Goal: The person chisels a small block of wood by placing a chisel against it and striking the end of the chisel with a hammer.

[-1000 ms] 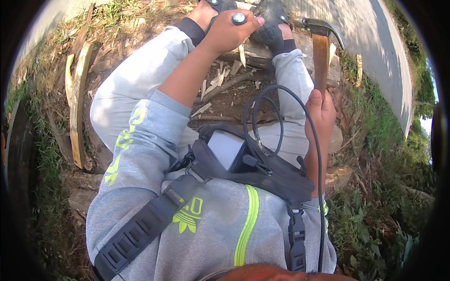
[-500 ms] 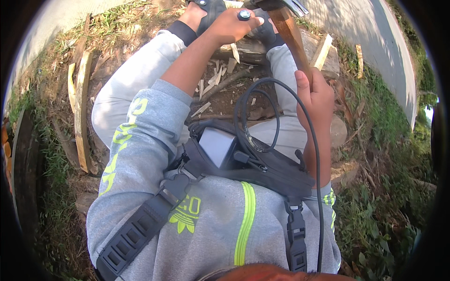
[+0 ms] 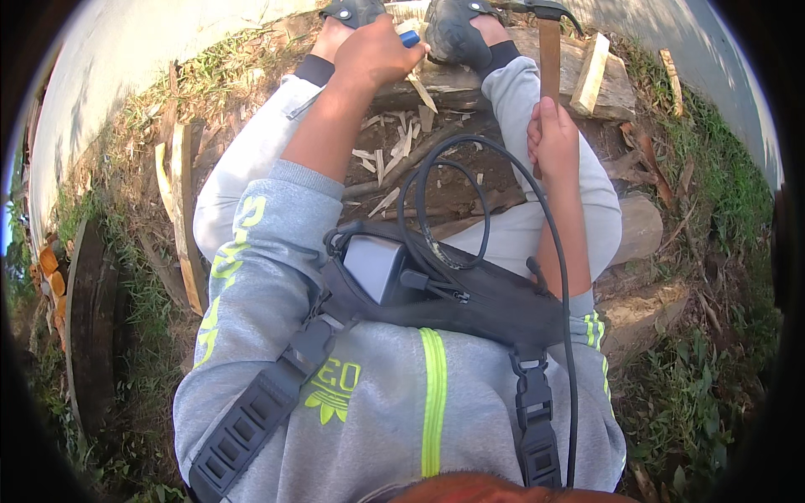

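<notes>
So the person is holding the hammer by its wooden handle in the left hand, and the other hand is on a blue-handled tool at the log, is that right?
Not quite. The head view shows the hammer held by its wooden handle in the right hand, not the left. The left hand grips the blue-handled tool at the log.

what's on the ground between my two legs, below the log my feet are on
In the head view, pale wood chips lie scattered on dark soil between the legs, and a black cable loops above them.

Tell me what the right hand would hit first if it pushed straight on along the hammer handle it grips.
The right hand points up along the hammer toward the log under the shoes. It would probably meet the log first, though depth is hard to judge.
</notes>
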